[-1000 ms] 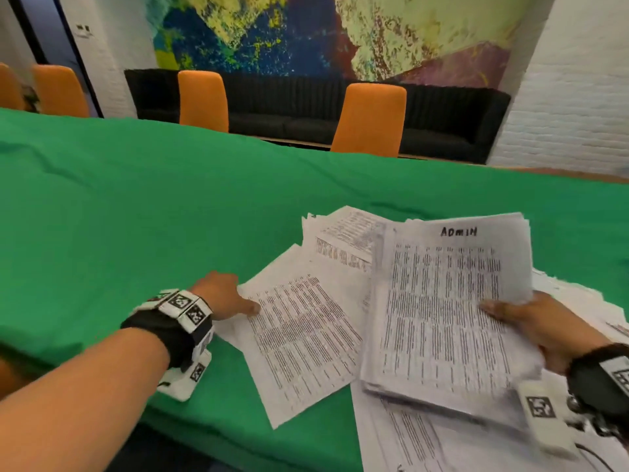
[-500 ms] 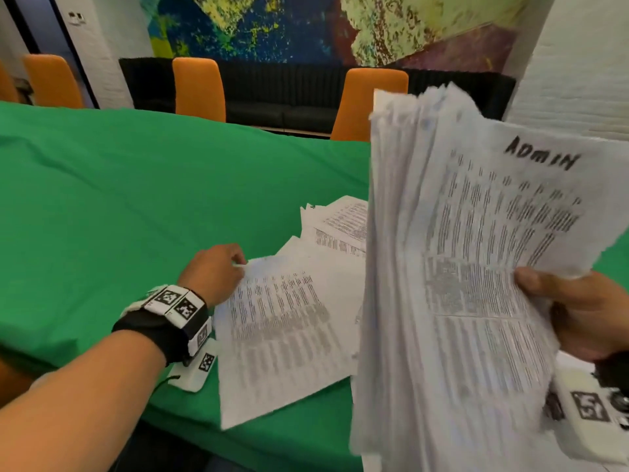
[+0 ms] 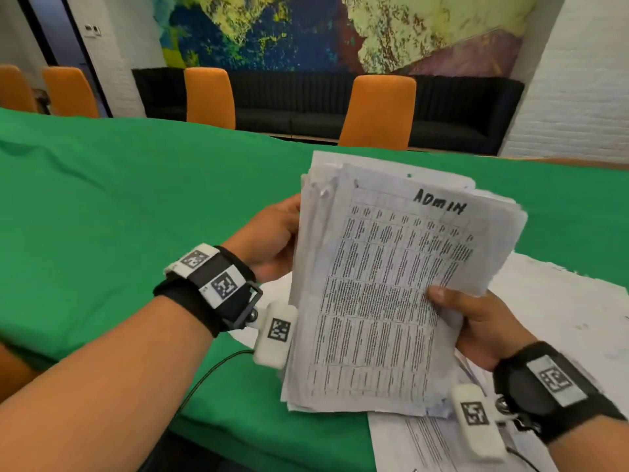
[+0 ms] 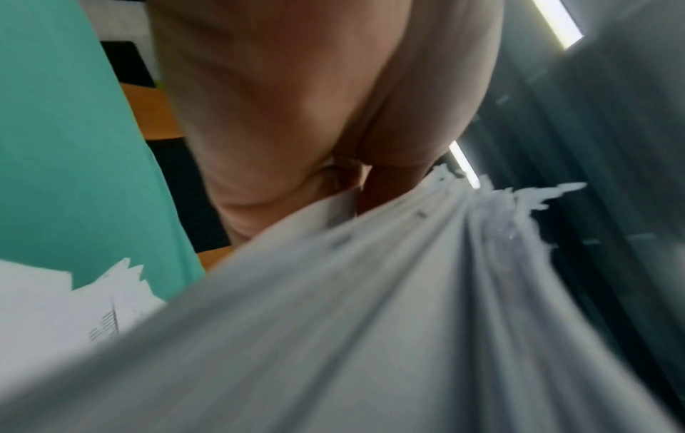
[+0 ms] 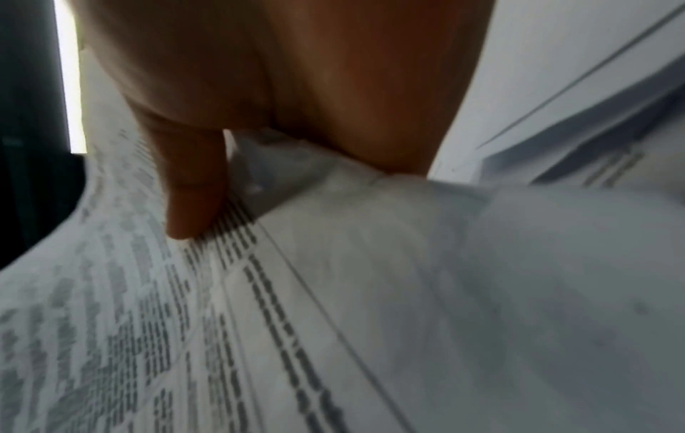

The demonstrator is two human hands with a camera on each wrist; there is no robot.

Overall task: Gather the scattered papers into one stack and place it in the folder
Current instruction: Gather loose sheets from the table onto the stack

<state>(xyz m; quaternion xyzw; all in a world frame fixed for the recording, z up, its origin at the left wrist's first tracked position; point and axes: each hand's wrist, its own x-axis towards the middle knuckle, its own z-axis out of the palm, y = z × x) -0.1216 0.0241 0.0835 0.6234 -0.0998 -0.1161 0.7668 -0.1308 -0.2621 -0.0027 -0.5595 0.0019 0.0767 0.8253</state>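
A thick stack of printed papers (image 3: 384,287), its top sheet marked "ADMIN", is held up above the green table between both hands. My left hand (image 3: 272,240) grips the stack's left edge, with its fingers hidden behind the sheets. My right hand (image 3: 473,318) grips the right edge, thumb on the top sheet. In the left wrist view the stack's ragged edge (image 4: 463,263) runs into my palm. The right wrist view shows my thumb (image 5: 192,193) pressed on the printed top sheet (image 5: 155,307). More loose sheets (image 3: 558,315) lie on the table beneath and to the right. No folder is in view.
The green table cloth (image 3: 119,206) stretches away to the left and back. Orange chairs (image 3: 377,114) stand at the far edge before a black sofa (image 3: 306,107). A thin black cable (image 3: 211,373) trails over the near table edge.
My left hand has left the sheet on the table and taken the stack's left edge. The stack has swung from my right hand alone to being held by both hands.
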